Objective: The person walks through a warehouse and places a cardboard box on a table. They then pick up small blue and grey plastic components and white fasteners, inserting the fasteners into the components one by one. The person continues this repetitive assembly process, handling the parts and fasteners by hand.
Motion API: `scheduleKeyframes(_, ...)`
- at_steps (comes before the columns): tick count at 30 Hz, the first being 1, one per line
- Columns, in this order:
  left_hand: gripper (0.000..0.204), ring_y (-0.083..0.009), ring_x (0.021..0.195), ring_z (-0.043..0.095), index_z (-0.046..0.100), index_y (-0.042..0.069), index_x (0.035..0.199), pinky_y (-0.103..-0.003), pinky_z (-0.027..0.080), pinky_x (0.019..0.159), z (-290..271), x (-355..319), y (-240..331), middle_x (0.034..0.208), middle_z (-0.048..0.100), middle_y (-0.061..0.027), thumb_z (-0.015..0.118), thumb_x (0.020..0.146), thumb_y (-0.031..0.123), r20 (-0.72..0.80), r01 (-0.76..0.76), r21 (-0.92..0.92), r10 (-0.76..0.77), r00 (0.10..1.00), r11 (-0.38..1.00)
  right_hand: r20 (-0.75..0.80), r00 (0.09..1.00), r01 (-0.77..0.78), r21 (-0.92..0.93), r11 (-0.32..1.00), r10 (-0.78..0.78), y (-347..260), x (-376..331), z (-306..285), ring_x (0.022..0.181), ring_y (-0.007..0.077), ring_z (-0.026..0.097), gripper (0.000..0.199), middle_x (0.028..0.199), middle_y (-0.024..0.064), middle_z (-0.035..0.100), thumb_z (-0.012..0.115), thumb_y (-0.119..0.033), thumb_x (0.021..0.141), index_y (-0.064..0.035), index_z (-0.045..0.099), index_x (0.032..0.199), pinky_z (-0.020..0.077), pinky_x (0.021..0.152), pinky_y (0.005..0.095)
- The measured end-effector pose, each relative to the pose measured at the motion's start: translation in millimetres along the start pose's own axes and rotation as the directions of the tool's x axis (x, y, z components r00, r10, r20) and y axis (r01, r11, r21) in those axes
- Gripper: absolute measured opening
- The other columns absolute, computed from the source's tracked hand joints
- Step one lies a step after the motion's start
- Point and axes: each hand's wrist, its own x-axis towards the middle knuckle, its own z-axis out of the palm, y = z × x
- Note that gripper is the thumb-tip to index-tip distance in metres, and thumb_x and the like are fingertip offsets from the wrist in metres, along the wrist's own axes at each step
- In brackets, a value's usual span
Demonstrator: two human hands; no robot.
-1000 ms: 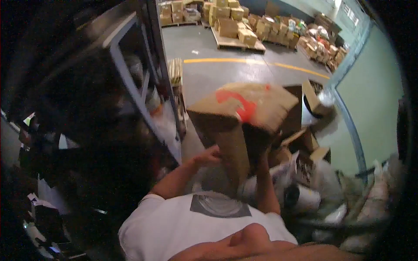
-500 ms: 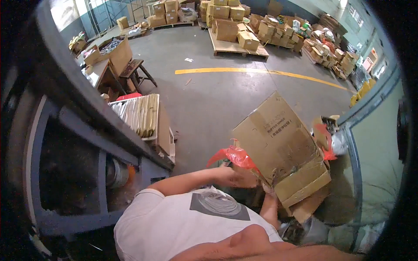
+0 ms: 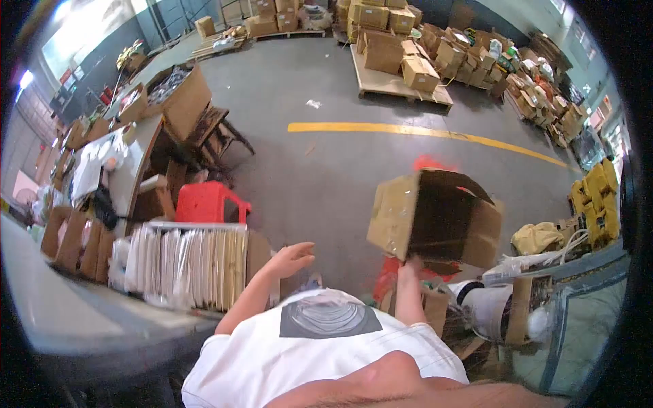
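Note:
An open cardboard box (image 3: 394, 211) hangs tilted in front of me, its dark inside facing right. My right hand (image 3: 409, 266) grips the lower edge of this box; most of its fingers are hidden behind the cardboard. Red plastic (image 3: 386, 277) shows below the box beside my right wrist, and a blurred bit of red appears above its top edge. My left hand (image 3: 294, 258) is out to the left with fingers stretched, holding nothing. Closest to it is a crate of upright folders or papers (image 3: 190, 265).
A red plastic stool (image 3: 212, 202) stands behind the crate. At left is a cluttered table (image 3: 139, 160) with a wooden stool (image 3: 218, 129) nearby. A loaded pallet (image 3: 401, 95) lies beyond the yellow floor line (image 3: 408, 132). Yellow stacked items (image 3: 597, 207) and a white bucket (image 3: 486, 306) are at right.
The box has turned so its open side shows. My left hand has left the box and moved left. The view has swung, bringing the table and red stool into sight.

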Motion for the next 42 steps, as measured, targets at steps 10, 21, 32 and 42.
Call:
scheduleKeyframes(10, 0.055, -0.0337, 0.131, 0.034, 0.038, 0.001, 0.136, -0.043, 0.028, 0.107, -55.1, 287.0, 136.5, 0.140, 0.037, -0.0226, 0.055, 0.092, 0.029, 0.478, -0.460, 0.146, 0.344, 0.808, 0.876, -0.053, 0.777, 0.319, -0.825, 0.465, -0.627, -29.8, 120.1, 169.3, 0.113, 0.0349, 0.050, 0.046, 0.124, 0.0211, 0.053, 0.055, -0.003, 0.080, 0.0046, 0.046, 0.125, 0.0366, 0.097, 0.0401)
scheduleKeyframes(21, 0.109, -0.0451, 0.139, -0.005, -0.002, 0.008, 0.147, -0.069, 0.017, 0.101, -232.3, 621.5, 160.9, 0.151, -0.005, -0.0237, 0.072, 0.075, 0.043, -0.673, 0.529, 0.517, -0.061, 0.737, 0.673, 0.478, 0.827, 0.559, -0.755, 0.343, -0.296, -121.8, 275.0, 517.2, 0.103, 0.0348, 0.059, 0.061, 0.114, 0.0230, 0.059, 0.050, -0.002, 0.079, -0.0042, 0.037, 0.139, 0.0437, 0.088, 0.0372)
scheduleKeyframes(32, 0.130, -0.0494, 0.137, 0.006, -0.006, 0.010, 0.147, -0.051, 0.020, 0.110, -513.9, 756.9, 22.1, 0.150, -0.003, -0.0289, 0.081, 0.060, 0.052, -0.850, 0.590, -0.250, -0.465, 0.246, 0.768, 0.853, 0.506, 0.612, -0.248, 0.751, -0.130, -25.6, 394.3, 901.1, 0.116, 0.0189, 0.053, 0.073, 0.131, 0.0141, 0.052, 0.046, 0.013, 0.072, -0.0033, 0.032, 0.142, 0.0391, 0.095, 0.0260)
scheduleKeyframes(42, 0.098, -0.0218, 0.135, 0.029, 0.013, 0.016, 0.149, -0.031, 0.025, 0.109, -731.5, 898.4, 58.7, 0.149, 0.026, -0.0080, 0.049, 0.063, -0.013, -0.631, -0.496, -0.575, 0.032, 0.775, 0.651, 0.845, 0.528, 0.404, -0.338, 0.850, 0.085, 17.4, 474.9, 1175.8, 0.105, 0.0168, 0.055, 0.065, 0.117, 0.0063, 0.057, 0.043, 0.011, 0.069, -0.0003, 0.043, 0.133, 0.0407, 0.091, 0.0254)
